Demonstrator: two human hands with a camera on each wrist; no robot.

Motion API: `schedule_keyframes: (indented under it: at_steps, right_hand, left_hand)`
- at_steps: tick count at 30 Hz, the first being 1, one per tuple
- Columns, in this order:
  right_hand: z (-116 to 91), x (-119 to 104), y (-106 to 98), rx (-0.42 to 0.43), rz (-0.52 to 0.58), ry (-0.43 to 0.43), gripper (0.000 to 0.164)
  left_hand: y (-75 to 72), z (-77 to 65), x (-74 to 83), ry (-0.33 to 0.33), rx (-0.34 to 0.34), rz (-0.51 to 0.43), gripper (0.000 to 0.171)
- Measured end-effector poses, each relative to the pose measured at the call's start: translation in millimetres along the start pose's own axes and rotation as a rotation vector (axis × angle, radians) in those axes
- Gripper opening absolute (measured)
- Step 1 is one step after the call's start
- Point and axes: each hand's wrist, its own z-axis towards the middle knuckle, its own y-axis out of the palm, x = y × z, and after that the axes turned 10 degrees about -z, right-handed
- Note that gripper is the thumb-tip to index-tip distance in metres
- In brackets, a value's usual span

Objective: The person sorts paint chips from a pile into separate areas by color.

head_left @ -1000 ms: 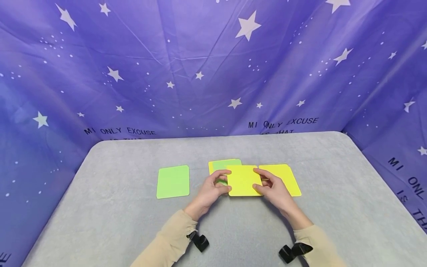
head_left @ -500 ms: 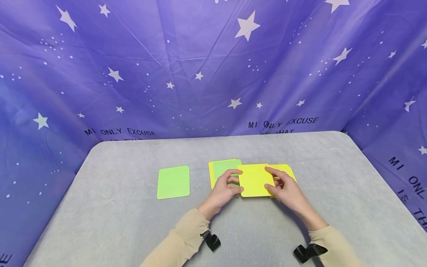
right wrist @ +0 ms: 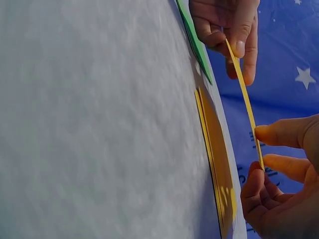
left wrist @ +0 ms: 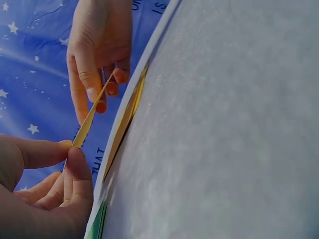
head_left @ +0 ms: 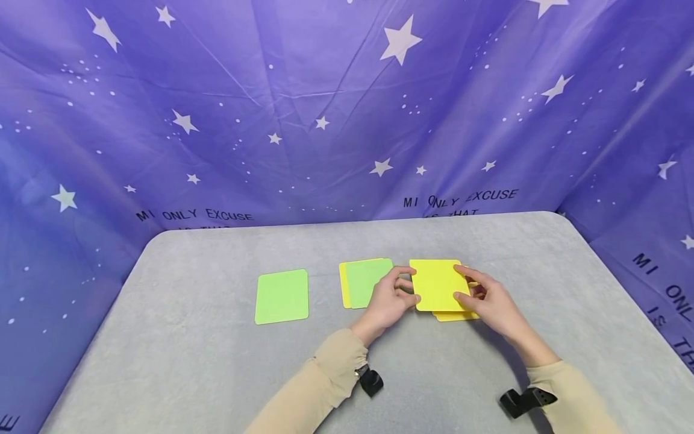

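Head view, right of centre: your left hand and right hand are pinching a yellow card over the upper left of the yellow pile.

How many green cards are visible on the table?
2. One green card lies apart on the left; the other green card lies in the middle, over a yellow card and partly behind the left hand. More may be hidden underneath.
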Motion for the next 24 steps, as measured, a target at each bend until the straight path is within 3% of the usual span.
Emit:
schedule_keyframes:
  at_steps: [5,13,24]
  right_hand:
    - [2,7,-6,0.001,-0.035,-0.001,0.053]
    - [3,14,-8,-0.009,-0.183,-0.002,0.052]
    - [9,24,-8,0.002,-0.223,-0.031,0.052]
  left_hand:
    - [11.3,6.7,-4.6,0.010,0.028,0.035,0.044]
    - [25.0,13.7,-10.4,0.013,0.059,0.080,0.041]
    - [29.5,16.2,-8.7,-0.014,0.075,0.138,0.037]
